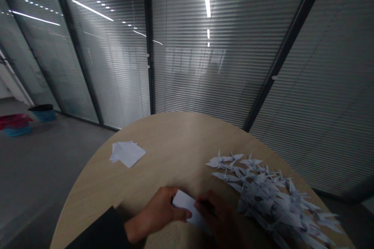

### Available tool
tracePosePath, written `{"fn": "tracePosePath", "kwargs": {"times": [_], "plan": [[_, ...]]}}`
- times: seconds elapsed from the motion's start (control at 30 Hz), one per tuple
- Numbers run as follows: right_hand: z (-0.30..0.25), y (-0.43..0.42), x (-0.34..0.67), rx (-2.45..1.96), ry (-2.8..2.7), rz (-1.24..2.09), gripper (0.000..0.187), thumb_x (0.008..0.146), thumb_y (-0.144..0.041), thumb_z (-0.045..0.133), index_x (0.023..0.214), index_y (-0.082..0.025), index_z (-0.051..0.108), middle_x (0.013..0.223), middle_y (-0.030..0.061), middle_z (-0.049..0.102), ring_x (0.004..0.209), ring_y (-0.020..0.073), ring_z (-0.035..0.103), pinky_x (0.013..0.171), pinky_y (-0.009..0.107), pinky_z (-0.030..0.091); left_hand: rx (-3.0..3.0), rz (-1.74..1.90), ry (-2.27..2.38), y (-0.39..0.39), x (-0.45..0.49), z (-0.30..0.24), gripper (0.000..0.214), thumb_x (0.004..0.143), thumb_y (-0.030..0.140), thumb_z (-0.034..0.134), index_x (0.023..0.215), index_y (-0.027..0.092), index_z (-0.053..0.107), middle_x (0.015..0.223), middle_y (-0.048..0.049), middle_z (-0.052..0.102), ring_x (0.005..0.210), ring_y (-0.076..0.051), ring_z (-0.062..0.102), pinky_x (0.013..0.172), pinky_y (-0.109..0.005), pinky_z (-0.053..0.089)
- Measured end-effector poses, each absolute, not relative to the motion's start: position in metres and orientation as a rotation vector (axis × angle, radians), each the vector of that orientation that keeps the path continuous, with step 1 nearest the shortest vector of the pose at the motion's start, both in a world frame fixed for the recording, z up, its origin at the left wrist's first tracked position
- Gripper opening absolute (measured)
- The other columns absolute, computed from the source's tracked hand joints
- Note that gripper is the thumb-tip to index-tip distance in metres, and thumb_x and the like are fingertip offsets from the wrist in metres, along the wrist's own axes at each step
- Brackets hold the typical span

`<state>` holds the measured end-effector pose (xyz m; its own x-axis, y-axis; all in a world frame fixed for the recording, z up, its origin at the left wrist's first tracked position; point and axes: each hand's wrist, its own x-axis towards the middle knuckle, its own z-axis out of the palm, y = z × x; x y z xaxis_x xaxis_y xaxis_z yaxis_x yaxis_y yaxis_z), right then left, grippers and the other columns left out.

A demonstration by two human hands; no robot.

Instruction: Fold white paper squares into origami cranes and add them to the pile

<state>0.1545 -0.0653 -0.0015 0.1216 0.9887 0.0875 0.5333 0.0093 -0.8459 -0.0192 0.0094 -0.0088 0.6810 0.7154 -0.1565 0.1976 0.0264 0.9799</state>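
Note:
A small white sheet of paper [187,206] lies on the round wooden table [175,144] near its front edge. My left hand [159,214] presses on the paper's left side, fingers curled over its edge, thumb along the bottom. My right hand [222,220] holds the paper's right side, fingers bent down onto it. A black sleeve covers my left forearm.
A large heap of folded white paper cranes [274,198] covers the right of the table. A small stack of white square sheets [127,153] lies at the left. Glass walls with blinds stand behind. Blue and red bins [17,122] sit on the floor far left.

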Motion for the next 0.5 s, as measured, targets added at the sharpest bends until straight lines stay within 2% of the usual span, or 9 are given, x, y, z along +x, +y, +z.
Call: {"fn": "tracePosePath", "kwargs": {"times": [0.13, 0.3, 0.5], "plan": [[-0.001, -0.063, 0.154, -1.63, -1.38, 0.81, 0.022, 0.076, -0.039, 0.054, 0.073, -0.02, 0.065, 0.073, 0.0036, 0.07, 0.069, 0.0198, 0.064, 0.066, 0.027, 0.048, 1.561, 0.543, 0.771, 0.011, -0.019, -0.007, 0.033, 0.057, 0.021, 0.079, 0.086, 0.014, 0.066, 0.075, 0.0014, 0.065, 0.067, -0.015, 0.057, 0.061, -0.024, 0.043], [-0.002, -0.059, 0.157, -1.709, -1.366, 0.853, 0.026, 0.075, -0.041, 0.054, 0.072, -0.018, 0.066, 0.073, 0.0044, 0.072, 0.069, 0.0209, 0.066, 0.065, 0.028, 0.047, 1.402, 0.615, 0.822, 0.021, -0.019, -0.019, 0.06, 0.057, 0.025, 0.079, 0.11, 0.013, 0.055, 0.061, 0.0037, 0.059, 0.055, -0.015, 0.056, 0.054, -0.025, 0.042], [-0.009, -0.06, 0.159, -1.849, -1.503, 0.786, 0.025, 0.08, -0.036, 0.052, 0.073, -0.018, 0.069, 0.073, 0.003, 0.072, 0.068, 0.0198, 0.066, 0.062, 0.026, 0.045, 1.431, 0.606, 0.862, 0.024, -0.02, -0.025, 0.065, 0.061, 0.024, 0.073, 0.119, 0.015, 0.046, 0.062, 0.0056, 0.058, 0.052, -0.013, 0.055, 0.052, -0.024, 0.041]]}}
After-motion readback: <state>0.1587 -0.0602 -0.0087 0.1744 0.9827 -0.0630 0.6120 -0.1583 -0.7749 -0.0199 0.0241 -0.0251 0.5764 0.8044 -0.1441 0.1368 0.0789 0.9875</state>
